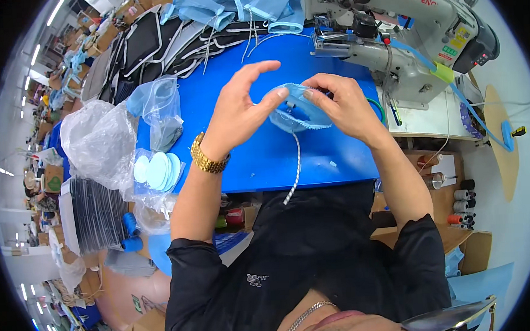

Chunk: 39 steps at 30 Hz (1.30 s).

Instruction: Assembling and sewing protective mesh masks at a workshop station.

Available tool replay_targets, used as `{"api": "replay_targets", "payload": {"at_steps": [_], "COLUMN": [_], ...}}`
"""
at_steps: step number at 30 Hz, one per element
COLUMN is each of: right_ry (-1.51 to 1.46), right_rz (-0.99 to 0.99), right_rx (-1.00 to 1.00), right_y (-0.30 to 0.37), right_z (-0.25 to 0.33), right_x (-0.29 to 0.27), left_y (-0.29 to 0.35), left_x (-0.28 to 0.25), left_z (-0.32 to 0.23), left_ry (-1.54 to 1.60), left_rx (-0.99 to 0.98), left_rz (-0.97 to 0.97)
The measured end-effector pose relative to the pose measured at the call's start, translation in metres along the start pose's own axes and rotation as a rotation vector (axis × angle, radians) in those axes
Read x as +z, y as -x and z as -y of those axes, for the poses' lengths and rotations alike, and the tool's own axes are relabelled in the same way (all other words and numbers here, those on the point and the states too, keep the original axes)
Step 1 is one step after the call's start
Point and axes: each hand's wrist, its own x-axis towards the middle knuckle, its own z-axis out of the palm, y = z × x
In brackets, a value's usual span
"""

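A small light blue mesh pouch [301, 118] with a round, open mouth is held up over the blue table. A white-and-grey cord [297, 164] hangs from it toward the table's front edge. My right hand [346, 106] pinches the right side of the pouch's rim between thumb and fingers. At the left side, my left hand [239, 110] has its thumb tip against the rim. Its index finger stretches away, leaving a wide gap from the thumb; its other fingers are mostly hidden. Something small and dark shows inside the pouch mouth, too unclear to name.
A sewing machine [412, 23] stands at the far right of the blue table [218, 178]. Light blue mesh pieces [270, 5] and black pieces with pale edging [147, 43] lie along the back. Clear plastic bags [95, 140] and light blue discs [162, 170] sit at left.
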Motion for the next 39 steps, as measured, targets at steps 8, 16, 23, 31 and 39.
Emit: {"api": "replay_targets", "payload": {"at_steps": [8, 16, 23, 31, 39], "right_ry": [-0.027, -0.643, -0.554, -0.542, -0.377], "right_rz": [0.029, 0.09, 0.057, 0.006, -0.099], "right_rx": [0.087, 0.465, 0.307, 0.309, 0.249], "right_y": [-0.023, -0.047, -0.04, -0.037, -0.003], "right_z": [-0.053, -0.106, -0.105, -0.103, -0.077], "right_x": [0.018, 0.024, 0.027, 0.033, 0.033], "left_y": [-0.027, -0.052, -0.05, -0.047, -0.009], "left_x": [0.033, 0.064, 0.075, 0.066, 0.062], "left_z": [0.068, 0.105, 0.116, 0.109, 0.087], "left_ry": [0.218, 0.602, 0.702, 0.642, 0.414], "left_rx": [-0.479, -0.736, -0.718, -0.65, -0.407], "left_rz": [0.215, 0.172, 0.15, 0.163, -0.065]}}
